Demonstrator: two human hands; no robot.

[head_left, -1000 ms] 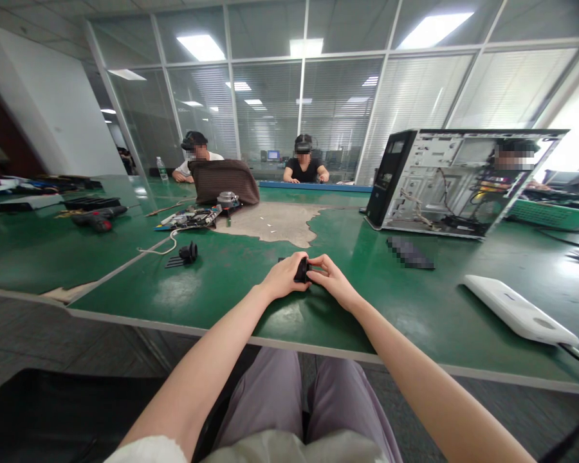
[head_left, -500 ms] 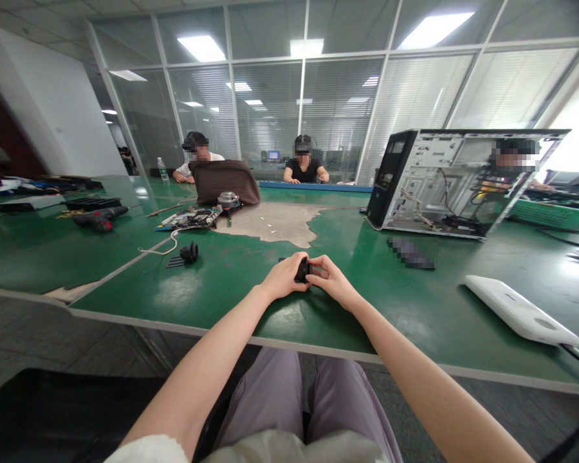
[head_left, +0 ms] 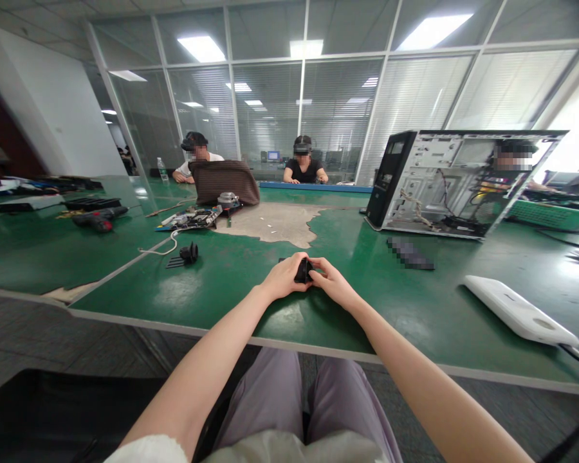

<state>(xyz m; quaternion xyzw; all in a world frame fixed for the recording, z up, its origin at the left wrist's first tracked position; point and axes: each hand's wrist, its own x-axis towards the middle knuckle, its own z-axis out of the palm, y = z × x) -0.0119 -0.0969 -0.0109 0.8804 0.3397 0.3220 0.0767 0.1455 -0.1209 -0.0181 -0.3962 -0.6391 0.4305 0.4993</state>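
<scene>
Between my two hands is a small black part (head_left: pixel 302 271), partly covered by my fingers, so its exact kind does not show. My left hand (head_left: pixel 284 276) wraps around its left side. On the other side, the fingers and thumb of my right hand (head_left: pixel 332 280) pinch its right edge. Both hands are just above or on the green tabletop (head_left: pixel 231 289), near its front edge. To the left lies another black part (head_left: pixel 189 253), with a round end and long prongs.
An open computer case (head_left: pixel 429 183) stands at the right. Near it are a white power bank (head_left: pixel 521 310) with a cable and a dark pixelated object (head_left: pixel 410 253). Circuit boards (head_left: pixel 195 217), a brown bag (head_left: pixel 224 180) and a drill (head_left: pixel 99 218) lie leftward. Several people sit across the table.
The fingers of my right hand have shifted slightly against the black part, which looks turned a little. My left hand stays in place.
</scene>
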